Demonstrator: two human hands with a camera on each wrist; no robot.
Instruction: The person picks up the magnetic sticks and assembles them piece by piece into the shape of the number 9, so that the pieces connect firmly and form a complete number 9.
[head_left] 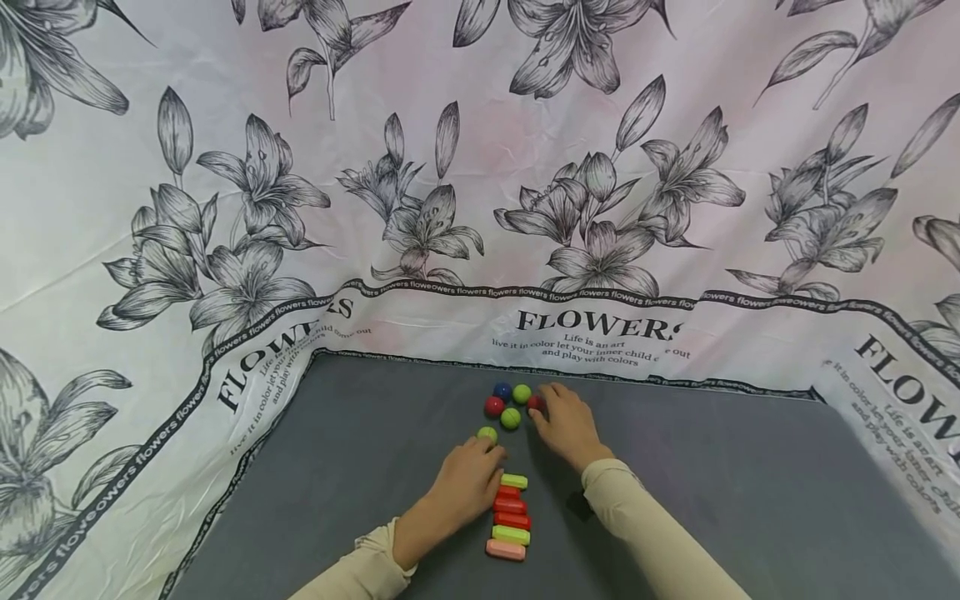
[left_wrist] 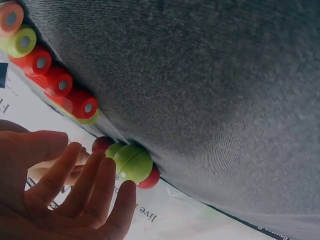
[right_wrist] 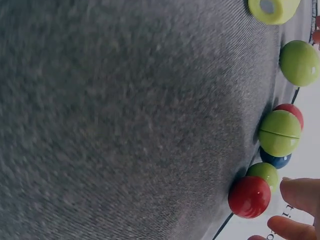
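In the head view, my left hand (head_left: 467,477) reaches to a yellow-green ball (head_left: 487,435). Its fingers are loosely bent and spread in the left wrist view, with the fingertips beside the green ball (left_wrist: 134,163); whether they touch it I cannot tell. My right hand (head_left: 567,427) is at a red ball (head_left: 536,402) on the right of the ball group. A gap shows between its thumb (right_wrist: 301,195) and the red ball (right_wrist: 249,196) in the right wrist view. Close by lie a blue ball (head_left: 502,391), another red ball (head_left: 493,407) and two green balls (head_left: 510,418).
Short coloured rods with grey round ends lie in a column beside my left hand: a pink rod (head_left: 506,550) nearest me, then yellow-green rods (head_left: 512,535) and red rods (head_left: 512,521). The grey tabletop (head_left: 360,450) meets a flower-printed cloth (head_left: 450,325) at the back and sides.
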